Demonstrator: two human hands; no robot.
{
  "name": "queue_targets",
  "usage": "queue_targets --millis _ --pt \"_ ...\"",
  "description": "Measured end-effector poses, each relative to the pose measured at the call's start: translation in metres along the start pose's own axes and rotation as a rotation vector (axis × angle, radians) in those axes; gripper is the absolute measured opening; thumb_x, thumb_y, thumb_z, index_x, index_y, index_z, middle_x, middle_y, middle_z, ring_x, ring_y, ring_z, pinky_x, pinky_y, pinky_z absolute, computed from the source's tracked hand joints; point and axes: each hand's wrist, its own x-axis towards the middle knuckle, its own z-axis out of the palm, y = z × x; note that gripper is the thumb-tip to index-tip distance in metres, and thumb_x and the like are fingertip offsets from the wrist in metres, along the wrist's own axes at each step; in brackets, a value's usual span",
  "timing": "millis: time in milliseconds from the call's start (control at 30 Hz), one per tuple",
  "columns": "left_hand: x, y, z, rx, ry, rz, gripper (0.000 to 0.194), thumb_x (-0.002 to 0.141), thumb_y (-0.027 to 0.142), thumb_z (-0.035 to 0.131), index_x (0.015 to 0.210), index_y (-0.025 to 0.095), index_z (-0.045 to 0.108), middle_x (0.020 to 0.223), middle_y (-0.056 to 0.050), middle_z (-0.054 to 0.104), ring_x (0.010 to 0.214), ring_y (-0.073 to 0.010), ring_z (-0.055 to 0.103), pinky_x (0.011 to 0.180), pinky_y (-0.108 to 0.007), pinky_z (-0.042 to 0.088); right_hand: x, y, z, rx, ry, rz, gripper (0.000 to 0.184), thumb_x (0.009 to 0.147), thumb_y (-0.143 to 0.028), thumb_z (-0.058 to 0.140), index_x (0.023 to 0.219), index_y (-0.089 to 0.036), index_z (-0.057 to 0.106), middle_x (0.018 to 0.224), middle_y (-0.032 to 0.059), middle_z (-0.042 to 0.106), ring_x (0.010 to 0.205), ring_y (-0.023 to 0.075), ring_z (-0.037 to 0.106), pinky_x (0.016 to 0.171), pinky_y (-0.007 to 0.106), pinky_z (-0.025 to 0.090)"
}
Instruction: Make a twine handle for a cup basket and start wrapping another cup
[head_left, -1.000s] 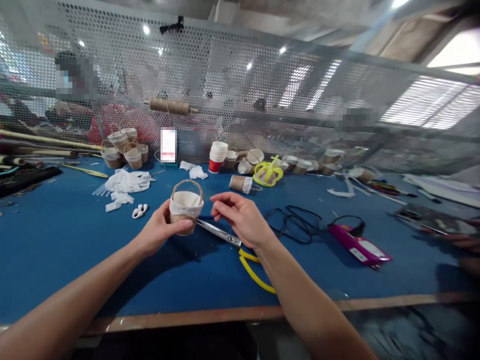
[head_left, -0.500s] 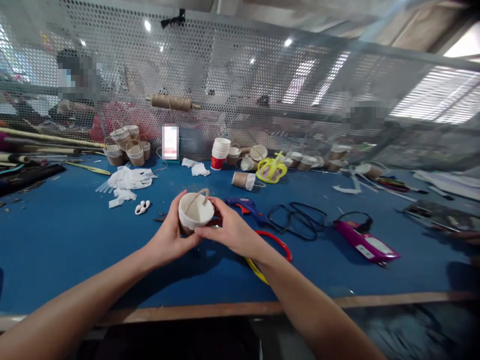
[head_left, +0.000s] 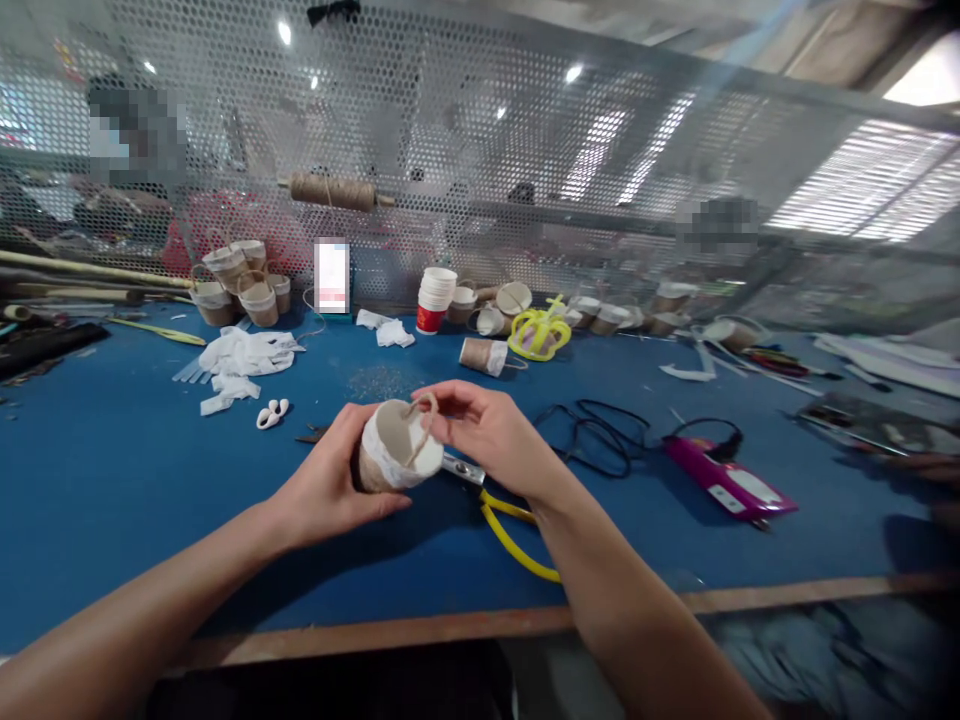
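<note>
My left hand [head_left: 330,487] is wrapped round a small twine-covered paper-cup basket [head_left: 396,458] with a white lace band, tipped so its mouth faces right. My right hand [head_left: 491,435] touches the basket's rim, with thumb and forefinger pinched at its twine handle [head_left: 423,415]. Under my right hand lie scissors with yellow handles [head_left: 510,530] on the blue table [head_left: 120,480].
A purple glue gun [head_left: 724,480] and a black cord [head_left: 600,435] lie to the right. White lace scraps [head_left: 244,355], several finished baskets [head_left: 232,285], stacked paper cups [head_left: 435,298] and a yellow crown [head_left: 538,335] sit along the mesh screen. People work behind the screen.
The basket went from upright in my left hand to tipped on its side. My right hand closed in from the side onto its rim and handle.
</note>
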Motion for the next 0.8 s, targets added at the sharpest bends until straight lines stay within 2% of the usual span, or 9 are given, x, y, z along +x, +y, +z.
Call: queue_targets --millis 167,333,500,633,733,800 --pt "-0.0018 0.0049 -0.0015 0.124 -0.078 0.079 0.064 0.065 0.025 0.069 0.121 0.021 0.037 0.11 -0.008 0.048 0.103 -0.024 0.047 0.088 -0.041 0.041 -0.0046 -0.0035 0.0039 -0.303 -0.018 -0.03 0.013 0.074 -0.027 0.061 0.077 -0.015 0.057 0.064 -0.0017 0.054 0.057 0.009 0.048 0.053 0.021 0.041" --pt "-0.0029 0.0074 0.0011 0.134 -0.109 0.07 0.066 0.065 0.024 0.069 0.122 0.021 0.035 0.11 -0.008 0.047 0.103 -0.0243 0.046 0.088 -0.041 0.041 -0.0067 -0.0015 0.0037 -0.47 -0.019 -0.103 0.009 0.077 -0.022 0.055 0.073 -0.015 0.057 0.064 -0.0003 0.055 0.057 0.0095 0.048 0.054 0.021 0.039" --pt "-0.0033 0.0083 0.0015 0.109 -0.103 0.053 0.066 0.065 0.026 0.069 0.122 0.022 0.036 0.11 -0.009 0.047 0.103 -0.0253 0.047 0.089 -0.042 0.041 -0.0068 0.0003 0.0028 -0.471 -0.015 -0.122 0.01 0.078 -0.023 0.054 0.073 -0.015 0.058 0.064 0.0003 0.055 0.057 0.0099 0.048 0.053 0.022 0.039" --pt "-0.004 0.0081 -0.0008 0.025 -0.143 0.037 0.07 0.065 0.031 0.07 0.124 0.022 0.035 0.115 -0.01 0.047 0.107 -0.0276 0.047 0.09 -0.044 0.04 -0.0073 0.0 0.004 -0.43 -0.009 -0.104 0.011 0.079 -0.024 0.055 0.073 -0.016 0.058 0.063 -0.0001 0.054 0.056 0.0097 0.047 0.052 0.022 0.039" --pt "-0.004 0.0074 -0.0009 -0.082 -0.167 -0.006 0.069 0.067 0.03 0.068 0.126 0.022 0.033 0.12 -0.011 0.049 0.11 -0.0276 0.047 0.092 -0.041 0.04 -0.0055 0.0017 0.0049 -0.348 -0.012 -0.049 0.014 0.077 -0.029 0.058 0.075 -0.015 0.058 0.062 -0.0008 0.054 0.055 0.0097 0.047 0.051 0.022 0.039" --pt "-0.0032 0.0061 0.0003 -0.133 -0.131 -0.038 0.064 0.069 0.029 0.066 0.124 0.021 0.035 0.12 -0.01 0.051 0.109 -0.0262 0.049 0.091 -0.039 0.041 -0.0037 0.0032 0.0046 -0.255 -0.007 -0.023 0.017 0.075 -0.031 0.061 0.08 -0.015 0.059 0.067 -0.0001 0.057 0.059 0.0107 0.05 0.055 0.023 0.042"
